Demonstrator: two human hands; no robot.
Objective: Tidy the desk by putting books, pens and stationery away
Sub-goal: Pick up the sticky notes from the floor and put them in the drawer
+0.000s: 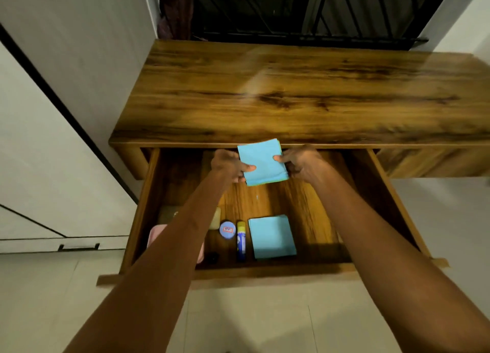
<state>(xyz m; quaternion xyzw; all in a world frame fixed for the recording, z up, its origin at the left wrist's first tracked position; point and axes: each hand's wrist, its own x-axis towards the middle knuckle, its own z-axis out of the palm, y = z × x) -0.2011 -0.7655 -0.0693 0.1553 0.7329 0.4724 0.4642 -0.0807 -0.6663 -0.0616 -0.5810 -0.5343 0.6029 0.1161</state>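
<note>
1. Both hands pinch 1 blue paper stack [262, 164]: left hand [228, 165] on its left edge, right hand [302, 164] on its right.
2. It hangs over the open drawer [381, 183], at the bench [291, 93] edge; the other blue stack [272, 236] lies nearer the drawer front, long axis front-to-back.

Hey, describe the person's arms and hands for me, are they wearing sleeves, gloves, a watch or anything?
Both arms are bare along all of their visible length: no sleeves show. The left hand and right hand have no gloves, and no watch, bracelet or band shows at either wrist. No rings can be made out on the fingers, though the picture is slightly blurred there.
</note>
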